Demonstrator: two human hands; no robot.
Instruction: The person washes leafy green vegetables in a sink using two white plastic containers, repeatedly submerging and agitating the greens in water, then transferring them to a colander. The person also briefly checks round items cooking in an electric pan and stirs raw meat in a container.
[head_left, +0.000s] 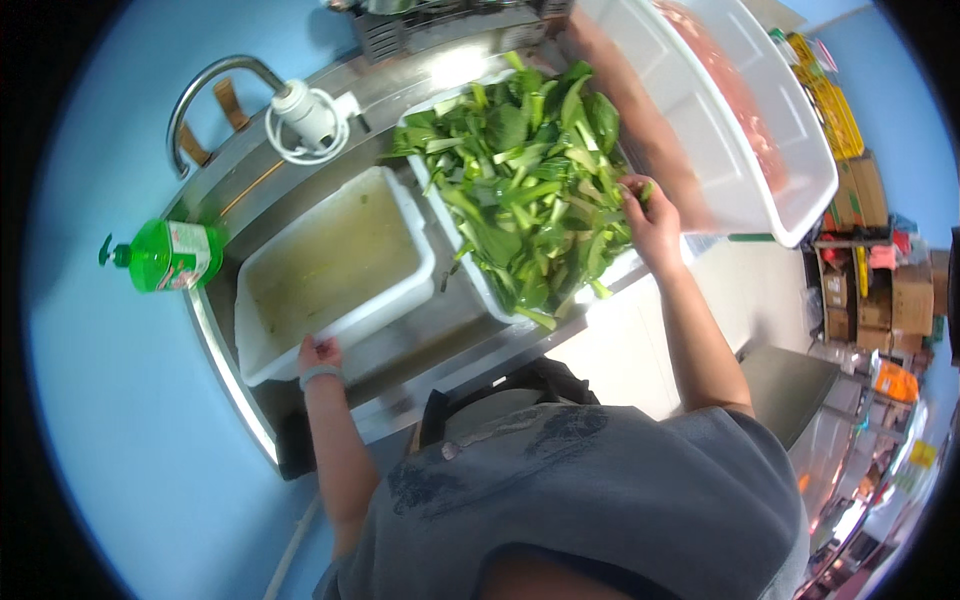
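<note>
My left hand (320, 354), with a grey band at its wrist, grips the near rim of a white plastic tub (409, 296). Cloudy yellowish water (337, 255) with a few green scraps fills much of this tub, which sits in a stainless steel sink. To its right, a second white tub (491, 300) is heaped with cut leafy greens (525, 187), some hanging over the rim. At the right side of the heap is my right hand (654, 221), fingers curled, with a small green piece (646, 192) showing between them.
A curved metal faucet (217, 71) with a white fitting (304, 112) rises behind the sink. A green pump bottle (176, 255) stands on the left ledge. Large translucent bins (697, 127), one with pinkish contents, are at the right. Stocked shelves (859, 292) stand farther right.
</note>
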